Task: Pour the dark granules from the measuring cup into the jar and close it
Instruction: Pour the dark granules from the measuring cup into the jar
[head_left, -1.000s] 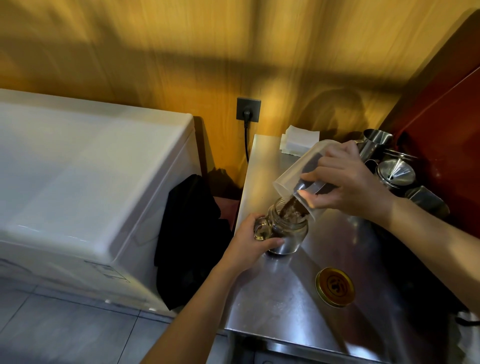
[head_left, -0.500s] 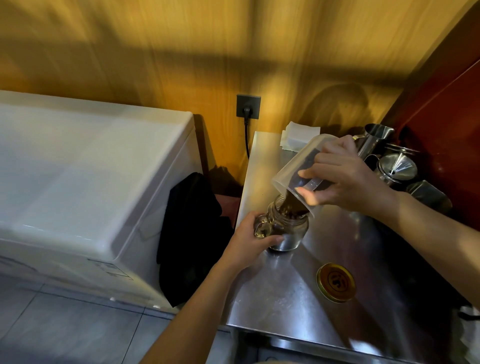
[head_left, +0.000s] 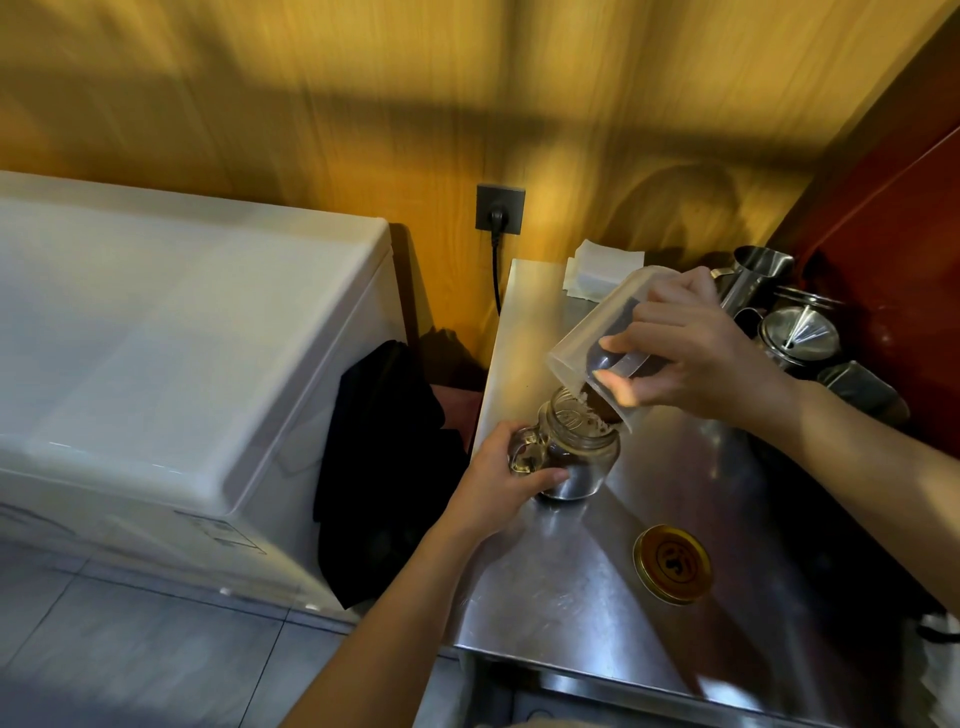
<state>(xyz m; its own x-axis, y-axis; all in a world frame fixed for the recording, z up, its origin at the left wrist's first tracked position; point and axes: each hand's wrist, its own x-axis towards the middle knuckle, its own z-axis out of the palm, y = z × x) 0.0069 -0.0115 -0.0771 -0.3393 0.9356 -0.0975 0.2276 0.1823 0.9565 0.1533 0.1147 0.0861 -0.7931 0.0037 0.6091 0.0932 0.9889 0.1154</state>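
- Head view: the right hand (head_left: 691, 353) grips the translucent measuring cup (head_left: 597, 338), tipped steeply so its lip sits over the mouth of the glass jar (head_left: 571, 452).
- The left hand (head_left: 511, 478) is wrapped around the jar's handle side, steadying it upright on the steel counter (head_left: 545, 597).
- Dark granules (head_left: 602, 405) crowd the cup's lower lip, and some already lie in the jar's bottom.
- To pour well, I would keep the lip just inside the jar's narrow mouth and tilt gradually, so the granules slide rather than dump and spill.
- The gold lid (head_left: 672, 564) lies flat on the counter, near the jar, ready for closing once the cup empties.
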